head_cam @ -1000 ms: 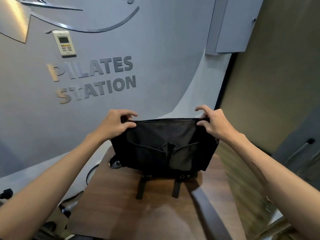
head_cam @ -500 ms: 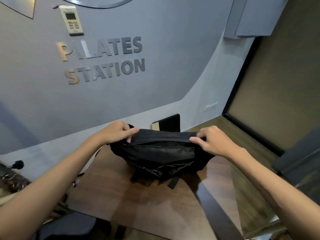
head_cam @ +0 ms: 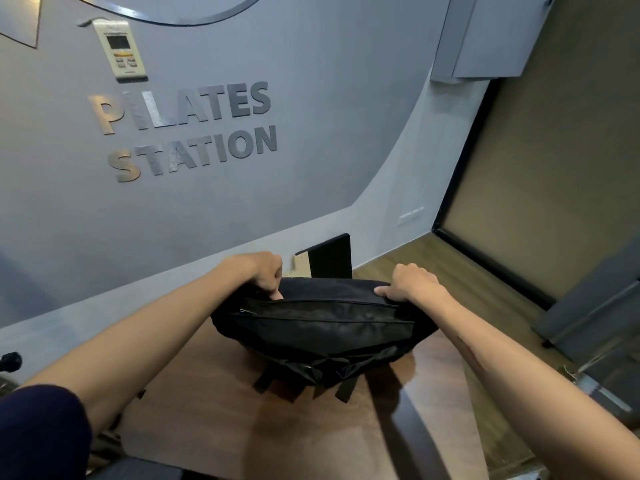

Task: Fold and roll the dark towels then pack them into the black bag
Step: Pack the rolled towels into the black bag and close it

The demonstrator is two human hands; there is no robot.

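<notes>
The black bag (head_cam: pixel 322 327) rests on a dark wooden table (head_cam: pixel 214 420), its zipped top facing me and two straps hanging off its near side. At the bag's top left corner, my left hand (head_cam: pixel 265 271) pinches the fabric, with fingers tucked into the opening. My right hand (head_cam: pixel 412 284) presses down and grips the top right corner. No dark towels are visible; the inside of the bag is hidden.
A grey wall with "PILATES STATION" lettering (head_cam: pixel 187 129) and a wall controller (head_cam: pixel 121 50) stands behind the table. A black board (head_cam: pixel 330 256) leans against the wall just beyond the bag. Wooden floor (head_cam: pixel 485 271) lies to the right.
The bag has gone from held upright with its front facing me to lowered and flattened on the table, top facing me. Both hands came down with it, and the view tilted downward.
</notes>
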